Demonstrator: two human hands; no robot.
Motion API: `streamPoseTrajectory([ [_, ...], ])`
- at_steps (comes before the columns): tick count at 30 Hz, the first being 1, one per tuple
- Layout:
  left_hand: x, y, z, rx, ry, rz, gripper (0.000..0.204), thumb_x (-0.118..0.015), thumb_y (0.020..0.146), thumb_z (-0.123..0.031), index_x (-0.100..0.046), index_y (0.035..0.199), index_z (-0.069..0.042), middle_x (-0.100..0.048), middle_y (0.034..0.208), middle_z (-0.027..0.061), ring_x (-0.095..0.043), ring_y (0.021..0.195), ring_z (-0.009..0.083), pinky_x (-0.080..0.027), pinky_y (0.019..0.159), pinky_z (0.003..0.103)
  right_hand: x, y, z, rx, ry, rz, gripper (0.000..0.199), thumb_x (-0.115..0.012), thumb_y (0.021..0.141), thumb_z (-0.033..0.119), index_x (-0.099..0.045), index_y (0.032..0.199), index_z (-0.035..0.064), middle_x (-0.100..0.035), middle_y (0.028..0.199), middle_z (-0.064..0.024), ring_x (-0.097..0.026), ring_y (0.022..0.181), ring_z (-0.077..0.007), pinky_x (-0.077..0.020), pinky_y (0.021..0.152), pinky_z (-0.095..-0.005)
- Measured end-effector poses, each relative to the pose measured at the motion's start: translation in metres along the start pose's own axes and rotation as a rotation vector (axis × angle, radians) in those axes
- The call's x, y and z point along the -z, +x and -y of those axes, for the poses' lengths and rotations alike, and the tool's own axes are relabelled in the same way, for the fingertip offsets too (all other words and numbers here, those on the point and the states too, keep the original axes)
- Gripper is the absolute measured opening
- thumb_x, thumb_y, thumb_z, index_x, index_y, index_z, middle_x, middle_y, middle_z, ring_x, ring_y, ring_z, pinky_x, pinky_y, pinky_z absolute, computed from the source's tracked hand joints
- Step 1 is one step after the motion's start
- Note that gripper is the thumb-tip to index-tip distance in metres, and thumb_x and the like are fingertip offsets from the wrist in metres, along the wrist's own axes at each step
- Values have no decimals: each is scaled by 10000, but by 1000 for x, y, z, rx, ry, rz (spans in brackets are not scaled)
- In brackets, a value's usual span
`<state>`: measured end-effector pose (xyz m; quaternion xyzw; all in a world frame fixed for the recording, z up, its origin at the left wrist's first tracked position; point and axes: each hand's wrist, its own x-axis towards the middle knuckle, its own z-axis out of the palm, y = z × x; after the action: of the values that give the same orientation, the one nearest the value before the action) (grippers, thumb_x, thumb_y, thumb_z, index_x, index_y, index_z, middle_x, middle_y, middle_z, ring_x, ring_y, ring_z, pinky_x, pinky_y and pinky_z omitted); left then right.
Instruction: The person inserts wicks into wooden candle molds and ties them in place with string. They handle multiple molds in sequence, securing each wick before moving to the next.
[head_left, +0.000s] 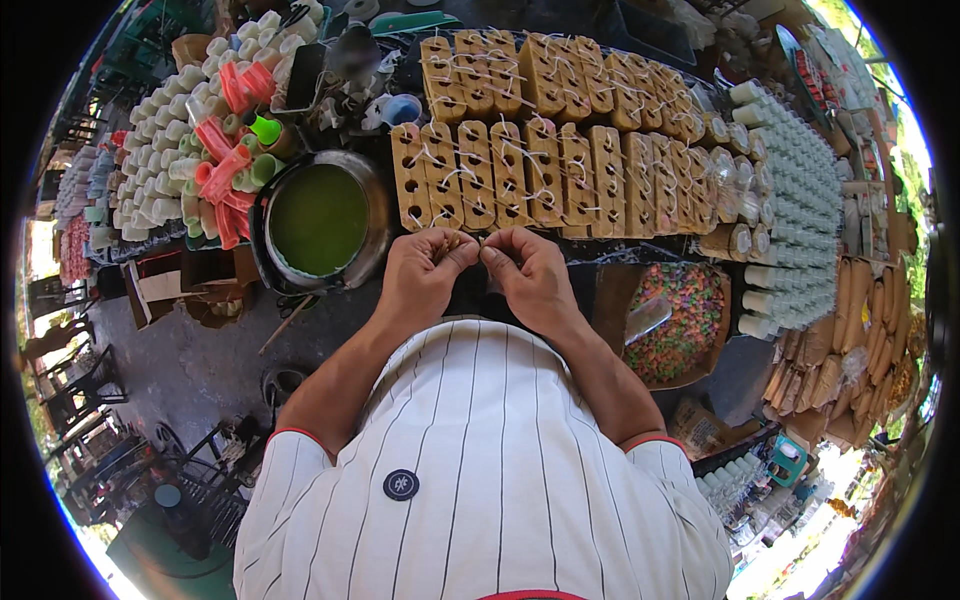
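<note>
While both hands, left (420, 272) and right (530, 272), meet mid-frame, fingers pinch what seems a thin string (466, 241) lying crosswise between them, below the blocks (540, 170).

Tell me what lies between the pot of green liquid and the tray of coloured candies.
In the head view, the left hand and right hand lie between the pot of green liquid and the tray of coloured candies, pinching a thin string together.
</note>
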<state>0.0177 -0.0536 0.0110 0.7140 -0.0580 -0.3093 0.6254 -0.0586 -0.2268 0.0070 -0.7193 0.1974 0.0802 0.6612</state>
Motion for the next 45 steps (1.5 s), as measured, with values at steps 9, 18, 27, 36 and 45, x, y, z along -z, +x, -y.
streamPoseTrajectory([
  [9, 4, 9, -1, -151, -7, 31, 85, -741, 993, -70, -759, 1009, 12, -608, 733, -53, -478, 688, 34, -405, 612, 236, 5, -2, 28, 110, -204, 4, 189, -691, 1029, 160, -724, 1113, -6, -745, 874, -153, -635, 722, -189, -506, 689, -352],
  [18, 1, 14, -4, -63, -42, 31, 123, -710, 1020, -110, -747, 965, -6, -568, 686, -70, -443, 598, 17, -338, 534, 226, 4, 6, 19, 48, -150, 14, 160, -662, 1043, 131, -704, 1090, -16, -708, 863, -129, -646, 730, -199, -511, 686, -335],
  [27, -6, 19, -1, -45, -169, 4, 128, -696, 1032, -117, -736, 959, -18, -590, 688, -55, -460, 584, 20, -347, 526, 216, 1, 14, 13, -37, 153, 53, 148, -626, 1084, 127, -674, 1055, -10, -632, 791, 1, -569, 614, -65, -466, 542, -245],
  [36, 0, 18, 4, -78, -50, -24, 128, -692, 1035, -110, -725, 971, -4, -579, 701, -65, -453, 617, 18, -358, 549, 223, -5, 22, -5, -13, 80, 29, 175, -631, 1073, 149, -681, 1075, -18, -685, 830, -51, -608, 698, -122, -494, 646, -300],
  [45, 19, 24, 7, -54, 8, -66, 111, -708, 1007, -87, -730, 959, 11, -569, 713, -49, -452, 667, 37, -384, 590, 253, -15, 38, 1, 124, -144, -42, 185, -654, 1065, 167, -688, 1039, -13, -636, 792, 12, -498, 666, -56, -421, 576, -256],
])
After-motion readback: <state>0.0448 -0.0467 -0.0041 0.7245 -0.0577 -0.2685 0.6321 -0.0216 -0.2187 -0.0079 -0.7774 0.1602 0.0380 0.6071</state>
